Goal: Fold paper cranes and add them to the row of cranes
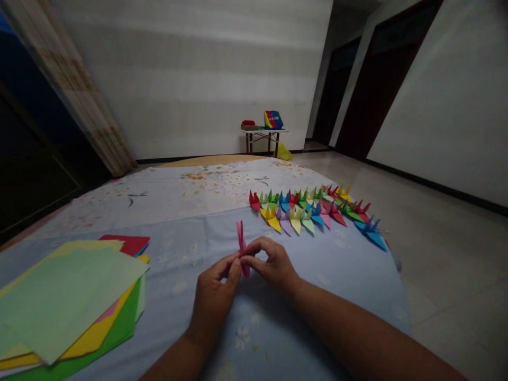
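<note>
A narrow folded pink paper piece (241, 244) stands upright between my two hands over a pale blue flowered cloth (349, 275). My left hand (214, 293) pinches its lower part with fingers closed. My right hand (272, 264) is closed on the same piece from the other side. Beyond the hands, rows of several finished paper cranes (313, 211) in many colours lie on the cloth.
A loose stack of coloured paper sheets (67, 301), green on top, lies at the left. The cloth's right edge meets a tiled floor (448, 248). A small table (262, 137) with a colourful box stands by the far wall.
</note>
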